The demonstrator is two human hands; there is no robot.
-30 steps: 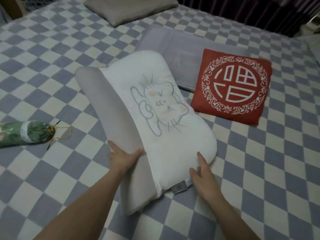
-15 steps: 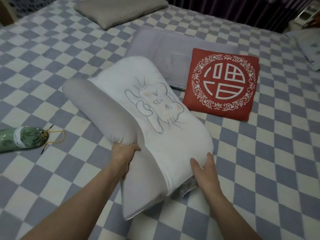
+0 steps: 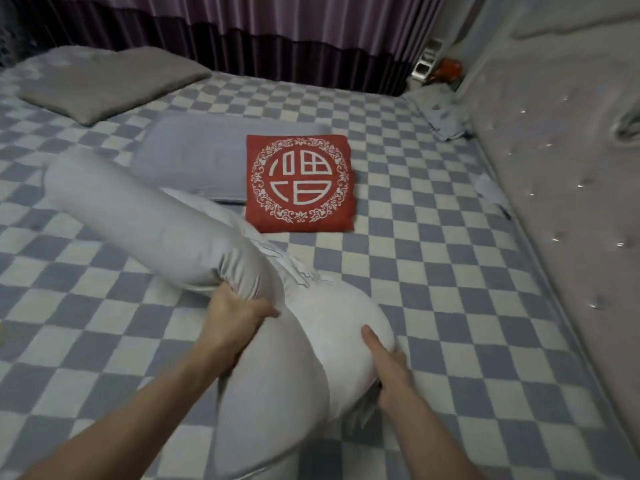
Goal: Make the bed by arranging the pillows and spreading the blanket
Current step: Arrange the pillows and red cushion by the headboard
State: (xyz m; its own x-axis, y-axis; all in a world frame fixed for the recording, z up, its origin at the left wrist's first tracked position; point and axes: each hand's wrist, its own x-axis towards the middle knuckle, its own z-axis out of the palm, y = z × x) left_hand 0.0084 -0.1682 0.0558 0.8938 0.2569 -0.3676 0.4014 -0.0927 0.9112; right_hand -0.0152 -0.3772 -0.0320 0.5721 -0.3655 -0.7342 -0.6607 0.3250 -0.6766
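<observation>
Left hand (image 3: 232, 315) clenched on the grey edge of the white pillow (image 3: 332, 327), fingers dug into the bunched cloth. Right hand (image 3: 388, 367) grasping the same pillow at its near right corner, thumb laid flat on top, remaining fingers tucked under and out of sight. Pillow folded along its length, grey side rolled up on the left, white face to the right; probably lifted clear of the sheet (image 3: 433, 271) at the near end, though motion blur prevents a firm finding.

Left to right across the bed: grey pillow (image 3: 104, 81) flat at the far left corner. Lilac pillow (image 3: 194, 161) mid-bed, its near edge behind the held pillow. Red cushion (image 3: 299, 181) overlapping the lilac pillow's right end. Padded headboard (image 3: 571, 202) along the right side. Small patterned cloth (image 3: 443, 112) bunched in the far right corner.

Progress: early. No pillow against the headboard; all three others well apart from it and scattered. No spread blanket identifiable. Outstanding: place the held pillow, gather the rest at the headboard, spread the blanket.
</observation>
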